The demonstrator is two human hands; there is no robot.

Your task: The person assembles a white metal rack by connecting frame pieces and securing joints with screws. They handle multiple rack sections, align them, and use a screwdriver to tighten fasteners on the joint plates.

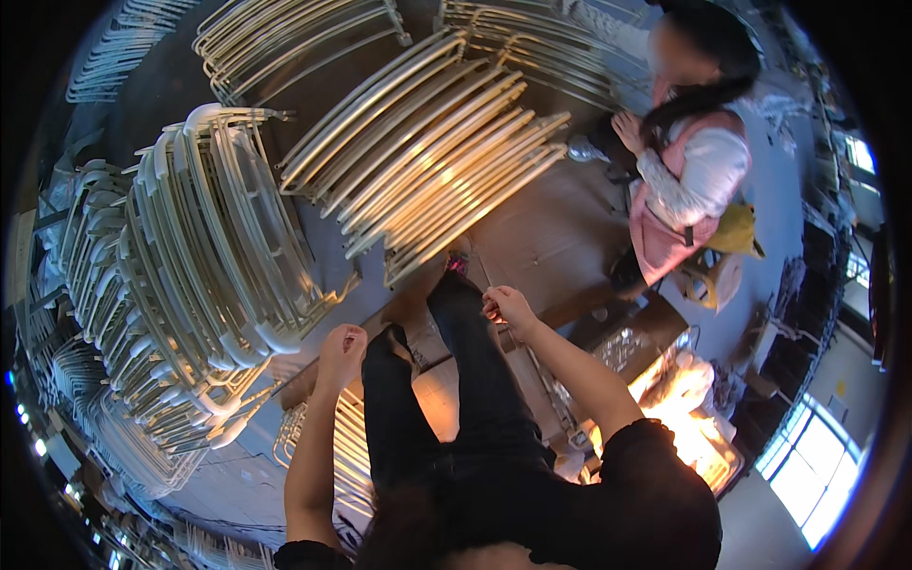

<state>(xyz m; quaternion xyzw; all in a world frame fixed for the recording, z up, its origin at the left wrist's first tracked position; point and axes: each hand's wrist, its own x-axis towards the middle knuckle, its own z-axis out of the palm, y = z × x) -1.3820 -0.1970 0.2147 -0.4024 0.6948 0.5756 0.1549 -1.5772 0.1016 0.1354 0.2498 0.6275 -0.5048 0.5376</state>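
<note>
My left hand [344, 350] is raised beside my left knee with its fingers curled; whether it holds something small cannot be made out. Beyond my right knee, my right hand [507, 309] has its fingertips pinched together, and a thin dark strand or rod seems to run up from them. Ahead of my knees lies a stack of curved metal tube frames [427, 157], its near end close to my feet. To the left stand many nested tube frames with white wrapped corners [206, 242]; my left hand is near them and apart from them.
A co-worker [684, 164] in a pink apron sits at the right, one hand near the tube stack. More tube frames [299, 43] lie at the back and under my left side [349, 449]. A brightly lit box with plastic-wrapped items [684, 406] stands by my right elbow.
</note>
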